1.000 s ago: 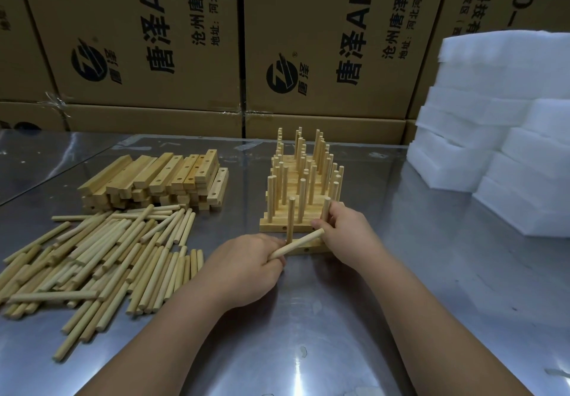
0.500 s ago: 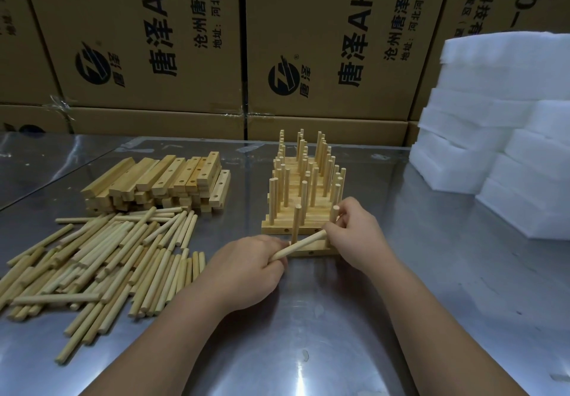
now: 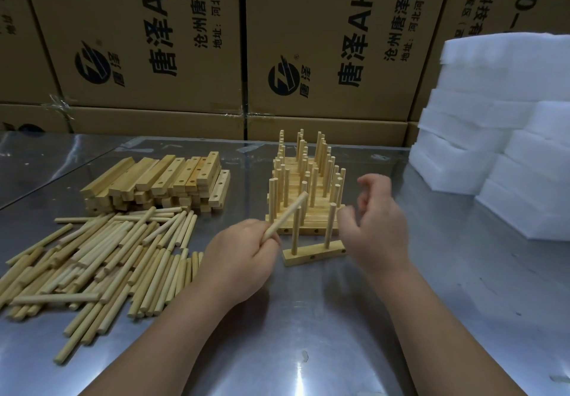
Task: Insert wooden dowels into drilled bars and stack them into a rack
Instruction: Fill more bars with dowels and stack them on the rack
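Wooden rack (image 3: 305,179) of filled bars stands on the counter (image 3: 339,334); just before it, one bar (image 3: 314,253) holds two upright dowels (image 3: 296,229). The grip of the left hand (image 3: 243,260) grasps another dowel (image 3: 285,216); that of the right hand (image 3: 374,219) is released. Piles of loose dowels (image 3: 101,250) and bare bars (image 3: 154,182) remain.

Bare steel table (image 3: 308,334) lies open up front and between the rack (image 3: 311,176) and foam blocks (image 3: 505,117), while loose dowels (image 3: 101,250) crowd the left.

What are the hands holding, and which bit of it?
The left hand grips a round pale wooden dowel by its lower end. The right hand holds nothing.
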